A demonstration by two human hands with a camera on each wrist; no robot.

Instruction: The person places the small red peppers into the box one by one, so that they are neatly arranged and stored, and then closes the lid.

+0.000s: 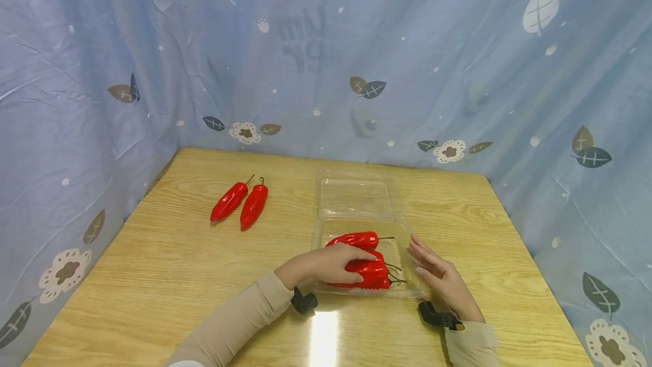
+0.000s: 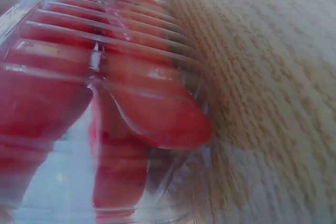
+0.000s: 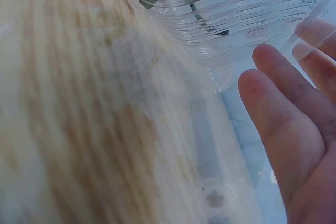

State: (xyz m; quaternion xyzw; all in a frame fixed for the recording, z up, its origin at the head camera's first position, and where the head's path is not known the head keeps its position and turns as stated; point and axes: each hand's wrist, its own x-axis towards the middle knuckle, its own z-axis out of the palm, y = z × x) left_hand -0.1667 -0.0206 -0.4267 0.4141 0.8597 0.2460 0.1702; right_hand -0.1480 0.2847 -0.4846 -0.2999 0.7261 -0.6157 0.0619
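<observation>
A hinged clear plastic container (image 1: 377, 293) lies with its lid (image 1: 356, 194) laid back away from me. Several red peppers (image 1: 359, 238) with dark stems lie inside the tray. My left hand (image 1: 331, 265) reaches over its left side and grips a red pepper (image 1: 372, 277) at the front, thumb on the near side, fingers across the top. Ridged clear plastic (image 2: 142, 48) covers red peppers (image 2: 157, 106) in the left wrist view. My right hand (image 1: 443, 276) is at the tray's right edge, fingers loosely extended. In the right wrist view its fingertips are beside the clear wall (image 3: 252, 24).
Two more red peppers (image 1: 239, 203) lie side by side on the wooden table (image 1: 163, 259), left of the container. Blue patterned cloth (image 1: 326, 61) hangs behind the table and along both sides. Each wrist wears a black camera mount (image 1: 438, 317).
</observation>
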